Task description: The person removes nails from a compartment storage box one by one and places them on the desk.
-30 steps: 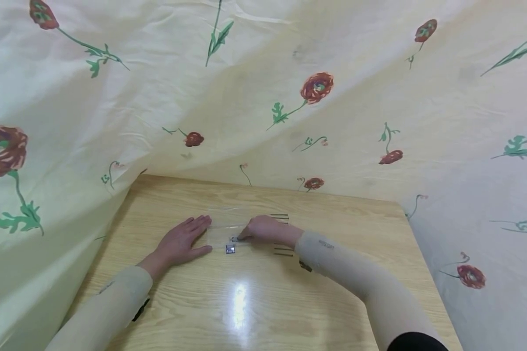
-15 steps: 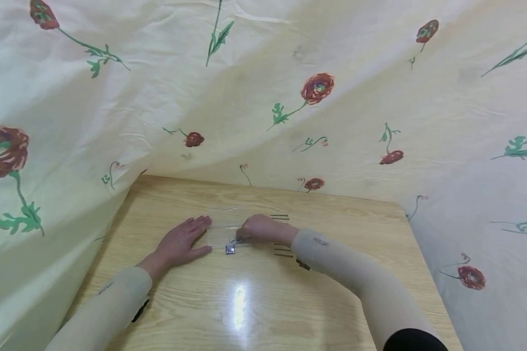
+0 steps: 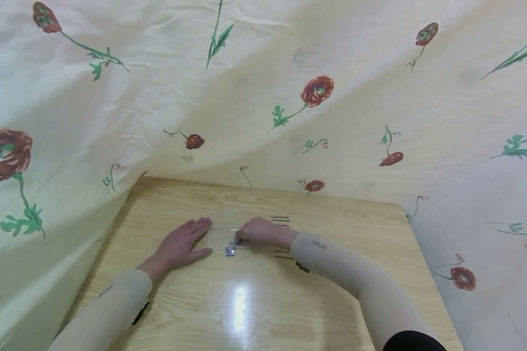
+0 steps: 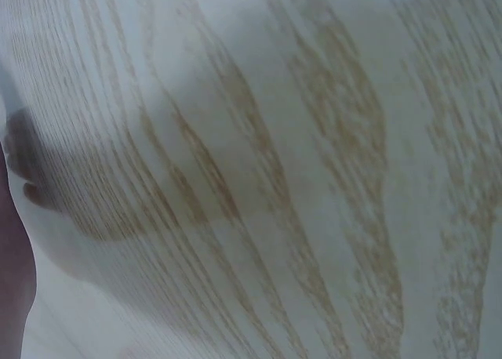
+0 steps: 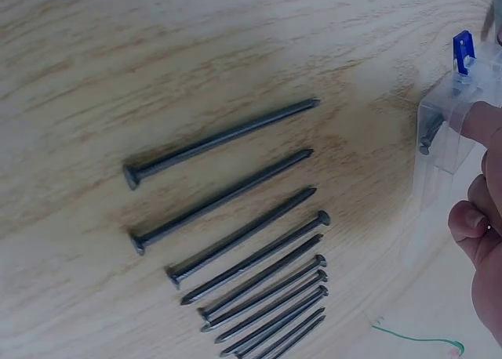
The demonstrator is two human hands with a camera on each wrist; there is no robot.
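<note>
My left hand (image 3: 180,243) lies flat with straight fingers on the table, its fingertips at the left side of a clear plastic box (image 3: 217,235). Only a blurred edge of that hand (image 4: 16,273) shows in the left wrist view. My right hand (image 3: 259,230) reaches over the box, thumb down in the near compartment. In the right wrist view, a dark nail (image 5: 431,132) slants at the tip of my right thumb (image 5: 474,124), seemingly pinched there, with the fingertips behind partly hidden. The other fingers of the right hand (image 5: 482,210) are curled outside that compartment.
Right of the box, several steel nails (image 5: 235,194) lie in a row on the wooden table (image 3: 193,302). A blue latch (image 5: 463,52) stands up from the box's near side. Floral cloth (image 3: 246,112) hangs behind the table and along its sides.
My right fingers have shifted slightly left and deeper into the near compartment, covering more of the nails seen there earlier. The left hand stays where it was.
</note>
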